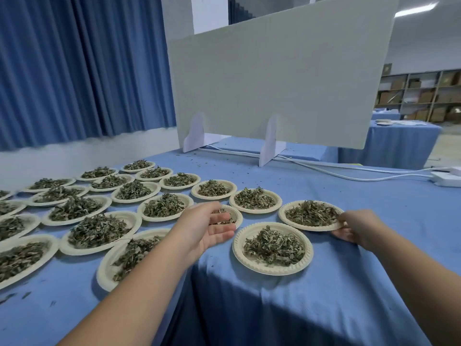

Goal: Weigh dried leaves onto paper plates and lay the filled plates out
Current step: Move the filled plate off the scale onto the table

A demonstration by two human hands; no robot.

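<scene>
- Left hand, arm outstretched, fingers loosely spread, palm sideways, hovered over a half-hidden plate.
- Right hand pinched the rim of the right plate.

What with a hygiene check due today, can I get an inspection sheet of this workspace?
Surface: blue tablecloth, wrinkled, draped over the near edge.
Job's things: cream paper plates of dried green leaves in rows at left; nearest filled plate stands apart; no scale seen.
Clutter: loose leaf crumbs scattered on the cloth.
Grips: left hand open over a partly hidden plate; right hand pinches the rim of the rightmost filled plate.
Cables: white cables run under the pale grey standing board to a white power block.
Surroundings: blue curtain, shelves of cardboard boxes.
</scene>
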